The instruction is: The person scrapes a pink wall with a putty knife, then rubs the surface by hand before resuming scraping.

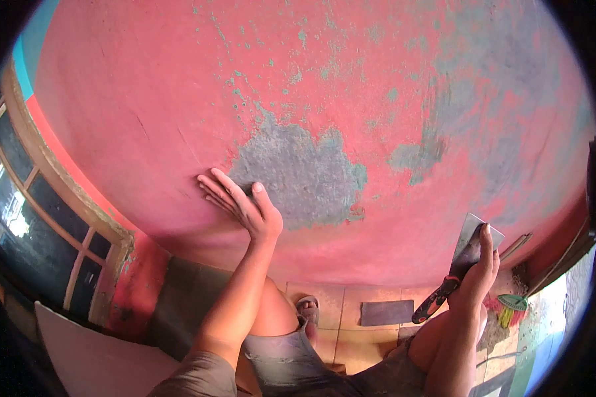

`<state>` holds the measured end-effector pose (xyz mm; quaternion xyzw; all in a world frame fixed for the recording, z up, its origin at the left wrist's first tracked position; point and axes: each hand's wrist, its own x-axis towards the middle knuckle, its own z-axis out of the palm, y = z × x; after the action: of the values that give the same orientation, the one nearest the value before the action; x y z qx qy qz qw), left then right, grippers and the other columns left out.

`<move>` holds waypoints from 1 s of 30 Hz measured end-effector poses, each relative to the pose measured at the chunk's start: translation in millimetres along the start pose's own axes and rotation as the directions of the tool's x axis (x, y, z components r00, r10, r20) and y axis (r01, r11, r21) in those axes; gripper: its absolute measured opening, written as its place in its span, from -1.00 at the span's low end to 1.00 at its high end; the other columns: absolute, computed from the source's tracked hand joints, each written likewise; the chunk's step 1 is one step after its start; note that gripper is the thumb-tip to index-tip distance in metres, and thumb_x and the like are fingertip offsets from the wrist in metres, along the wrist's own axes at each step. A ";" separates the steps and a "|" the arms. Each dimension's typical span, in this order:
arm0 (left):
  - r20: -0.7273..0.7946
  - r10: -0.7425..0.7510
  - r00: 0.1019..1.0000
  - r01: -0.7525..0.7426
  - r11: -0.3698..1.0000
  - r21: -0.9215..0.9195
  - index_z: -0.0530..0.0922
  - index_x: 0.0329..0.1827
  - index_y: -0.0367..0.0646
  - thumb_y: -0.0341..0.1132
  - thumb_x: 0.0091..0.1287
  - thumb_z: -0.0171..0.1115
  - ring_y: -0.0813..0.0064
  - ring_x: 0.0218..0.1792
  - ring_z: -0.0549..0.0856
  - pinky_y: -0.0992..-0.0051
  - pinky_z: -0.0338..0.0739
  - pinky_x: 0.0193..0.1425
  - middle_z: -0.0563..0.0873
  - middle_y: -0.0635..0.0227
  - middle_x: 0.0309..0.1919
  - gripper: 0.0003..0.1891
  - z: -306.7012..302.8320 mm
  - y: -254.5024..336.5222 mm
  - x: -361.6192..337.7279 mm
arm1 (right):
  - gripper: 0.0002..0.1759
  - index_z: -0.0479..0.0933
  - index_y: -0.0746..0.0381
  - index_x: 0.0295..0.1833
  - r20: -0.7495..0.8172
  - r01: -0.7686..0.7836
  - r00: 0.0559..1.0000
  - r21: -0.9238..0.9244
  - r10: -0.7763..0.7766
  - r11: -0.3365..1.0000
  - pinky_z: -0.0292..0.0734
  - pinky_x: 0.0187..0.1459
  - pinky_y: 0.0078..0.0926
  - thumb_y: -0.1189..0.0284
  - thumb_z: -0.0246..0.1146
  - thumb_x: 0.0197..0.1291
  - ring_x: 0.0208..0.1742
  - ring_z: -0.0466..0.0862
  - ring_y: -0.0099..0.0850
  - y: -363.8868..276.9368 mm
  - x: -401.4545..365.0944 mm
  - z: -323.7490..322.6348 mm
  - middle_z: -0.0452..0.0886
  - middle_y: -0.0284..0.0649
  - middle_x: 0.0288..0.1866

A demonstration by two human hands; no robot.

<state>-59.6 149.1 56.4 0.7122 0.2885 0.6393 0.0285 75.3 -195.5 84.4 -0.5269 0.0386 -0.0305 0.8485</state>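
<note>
My left hand is open against a pink painted wall, its fingers stretched out and its thumb apart. It lies at the left edge of a large bare grey patch where the paint is gone. At the lower right, my right hand holds a scraper with a wide metal blade and a black and orange handle. The blade points upward, with the thumb along it. Smaller chips and scraped areas spread above and to the right of the grey patch.
A framed window stands on the left, above a pale board. Below the wall, a dark rectangular piece lies on the tiled floor near my sandalled foot. A green and red broom head rests at the right.
</note>
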 end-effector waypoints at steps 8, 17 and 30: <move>0.038 0.062 0.997 -0.063 0.997 0.039 -0.19 0.69 -0.39 0.05 0.59 -0.17 -0.19 0.68 -0.35 -0.16 -0.51 0.64 -0.34 -0.29 0.66 -0.16 0.1 6.6 -3.4 | -0.60 0.58 0.18 -0.04 0.016 -0.015 1.000 -0.006 0.015 1.000 0.45 -0.27 -0.54 0.06 0.39 0.34 -0.31 0.53 -0.55 -2.7 -1.9 0.0 0.55 -0.39 -0.25; 0.079 0.079 0.994 -0.081 0.997 0.015 -0.18 0.68 -0.42 0.08 0.55 -0.13 -0.23 0.68 -0.35 -0.21 -0.53 0.62 -0.33 -0.32 0.65 -0.11 1.8 13.4 -6.9 | -0.60 0.57 0.19 -0.01 0.025 -0.019 1.000 0.022 0.019 1.000 0.50 -0.25 -0.52 0.08 0.39 0.35 -0.28 0.57 -0.53 -0.6 0.2 -1.9 0.58 -0.36 -0.20; 0.095 0.142 0.985 -0.146 0.989 0.035 -0.17 0.68 -0.44 0.10 0.57 -0.16 -0.24 0.67 -0.35 -0.21 -0.52 0.62 -0.33 -0.32 0.65 -0.12 3.8 19.0 -10.1 | -0.62 0.58 0.19 -0.03 0.028 -0.023 0.999 0.015 0.022 1.000 0.48 -0.22 -0.53 0.09 0.37 0.37 -0.25 0.55 -0.55 -1.6 0.2 -3.0 0.56 -0.38 -0.22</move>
<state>-49.1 130.0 54.4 0.7603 0.2477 0.6002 -0.0193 75.2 -199.0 84.5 -0.5204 0.0324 -0.0137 0.8532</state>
